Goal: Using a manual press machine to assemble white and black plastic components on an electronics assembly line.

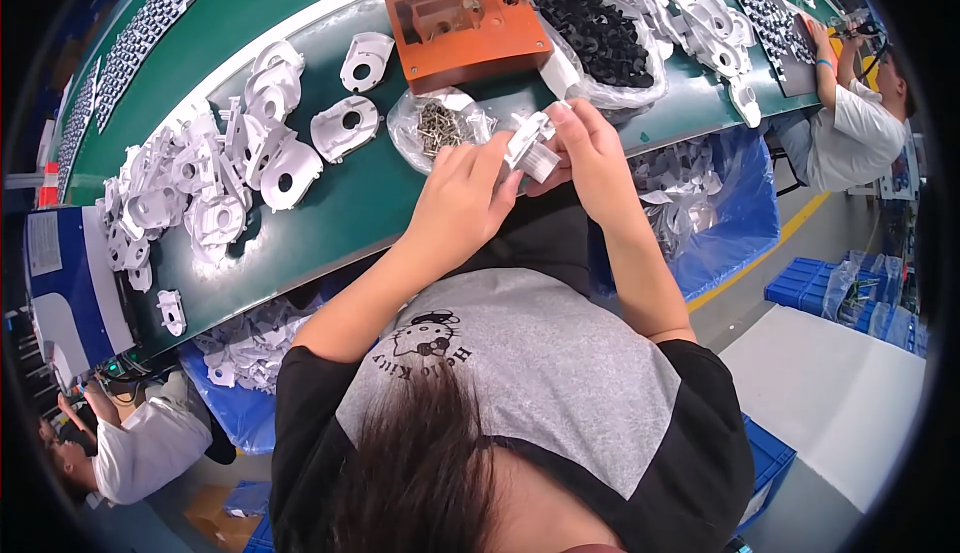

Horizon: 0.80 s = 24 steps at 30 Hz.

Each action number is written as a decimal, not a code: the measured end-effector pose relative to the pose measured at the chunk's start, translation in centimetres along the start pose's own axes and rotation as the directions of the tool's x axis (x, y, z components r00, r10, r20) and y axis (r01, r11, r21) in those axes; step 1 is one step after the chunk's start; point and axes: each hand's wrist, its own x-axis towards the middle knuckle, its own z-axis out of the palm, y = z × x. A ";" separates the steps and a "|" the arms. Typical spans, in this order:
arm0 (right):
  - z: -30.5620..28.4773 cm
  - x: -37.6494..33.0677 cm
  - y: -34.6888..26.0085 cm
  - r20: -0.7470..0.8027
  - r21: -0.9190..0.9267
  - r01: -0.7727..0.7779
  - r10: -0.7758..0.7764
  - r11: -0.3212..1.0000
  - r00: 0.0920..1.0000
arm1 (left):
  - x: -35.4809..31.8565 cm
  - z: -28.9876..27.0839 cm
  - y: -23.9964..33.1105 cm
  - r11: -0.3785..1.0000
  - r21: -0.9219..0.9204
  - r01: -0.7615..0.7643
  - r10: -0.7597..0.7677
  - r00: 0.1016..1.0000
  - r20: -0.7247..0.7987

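White plastic part [531, 145] is sitting between both hands, raised just above the green counter [340, 208]. Left hand [462, 198] is pinching its lower left edge, grip narrow on the part; right hand [588, 148] is closing around its right side, fingers curled over the top. Just beyond the grip, a clear bag of small metal screws [440, 125] is lying on the counter. Farther behind, an orange fixture block [462, 25] is standing, with a bag of black pieces [595, 33] to its right. Well to the left of the grip, a pile of white housings [215, 188] is spreading over the counter. Below the right-hand side, a blue-lined bin [745, 213] is holding more white parts.
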 end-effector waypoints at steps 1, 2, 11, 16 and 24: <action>-0.3 0.3 0.0 0.039 0.068 -0.045 0.043 0.997 0.998 | 0.5 -0.1 -0.2 1.000 0.005 -0.005 0.005 1.000 0.005; -0.6 0.6 -0.1 0.082 0.133 -0.091 0.081 0.987 0.993 | 1.0 -0.3 -0.5 0.999 -0.050 -0.010 0.006 0.996 -0.085; -7.8 5.8 -1.9 -0.134 -0.711 0.310 -0.554 0.632 0.822 | 11.8 -6.2 -9.5 0.916 -0.317 0.247 -0.259 0.966 0.006; -10.1 10.2 -2.5 0.084 -0.903 0.246 -0.417 0.352 0.905 | 17.7 -7.1 -11.7 0.986 -0.060 0.154 -0.150 0.986 0.079; -10.1 11.1 -3.1 0.149 -0.922 0.258 -0.352 0.288 0.924 | 18.9 -3.1 -15.3 0.991 0.115 0.062 -0.035 0.973 -0.226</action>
